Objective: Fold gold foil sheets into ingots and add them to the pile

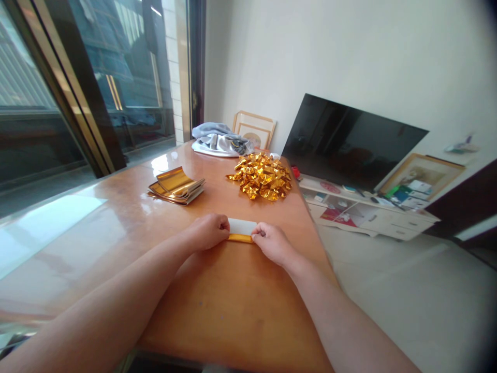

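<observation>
Between my two hands lies a sheet of gold foil paper [242, 228], pale side up, with its near edge turned over into a narrow gold strip. My left hand [212, 231] pinches the strip's left end, and my right hand [272, 241] pinches its right end. Both sets of fingers are closed on the paper, which rests on or just over the wooden table [233, 300]. Farther left sits a stack of gold foil sheets [176, 186], its top sheets curling up. Beyond my right hand is a heap of folded gold foil pieces [264, 176].
Grey-blue cloth [217, 140] lies bunched at the table's far end, before a leaning picture frame [254, 129]. The table's right edge runs close by my right forearm. Past it stand a large television [349, 140] and a low white cabinet [373, 217]. Glass doors [116, 77] are at left.
</observation>
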{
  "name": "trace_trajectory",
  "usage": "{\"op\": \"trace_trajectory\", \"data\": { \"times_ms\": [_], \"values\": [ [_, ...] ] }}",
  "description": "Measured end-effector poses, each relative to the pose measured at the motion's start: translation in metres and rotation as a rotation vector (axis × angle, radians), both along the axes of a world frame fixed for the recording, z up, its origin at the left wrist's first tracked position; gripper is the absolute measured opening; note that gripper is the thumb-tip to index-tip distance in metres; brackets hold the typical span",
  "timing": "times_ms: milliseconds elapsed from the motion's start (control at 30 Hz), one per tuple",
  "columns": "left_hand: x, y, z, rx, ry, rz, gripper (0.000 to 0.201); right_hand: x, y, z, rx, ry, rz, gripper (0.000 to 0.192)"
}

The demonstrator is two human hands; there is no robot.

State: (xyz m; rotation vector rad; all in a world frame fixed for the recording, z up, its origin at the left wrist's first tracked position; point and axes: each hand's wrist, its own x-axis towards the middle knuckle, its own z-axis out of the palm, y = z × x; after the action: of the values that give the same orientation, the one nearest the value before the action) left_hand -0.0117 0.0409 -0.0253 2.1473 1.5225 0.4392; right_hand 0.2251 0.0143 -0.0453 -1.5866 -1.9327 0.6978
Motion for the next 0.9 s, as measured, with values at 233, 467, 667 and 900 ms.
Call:
{"op": "trace_trajectory", "data": {
  "times_ms": [233, 467, 667, 900],
  "values": [
    [0.000, -0.002, 0.007, -0.044, 0.005, 0.003, 0.014, 0.001, 0.000, -0.001, -0.005, 0.003, 0.011, 0.007],
    [0.000, -0.004, 0.010, -0.037, 0.012, -0.005, 0.012, 0.003, 0.001, -0.005, -0.022, 0.009, 0.015, 0.007],
    [0.000, -0.007, 0.011, -0.007, 0.025, -0.024, 0.010, 0.003, 0.001, -0.004, -0.029, 0.011, 0.023, 0.006],
    [0.000, -0.010, 0.010, 0.028, 0.051, -0.042, 0.011, 0.003, 0.000, -0.005, -0.009, -0.011, 0.029, 0.006]
  ]
}}
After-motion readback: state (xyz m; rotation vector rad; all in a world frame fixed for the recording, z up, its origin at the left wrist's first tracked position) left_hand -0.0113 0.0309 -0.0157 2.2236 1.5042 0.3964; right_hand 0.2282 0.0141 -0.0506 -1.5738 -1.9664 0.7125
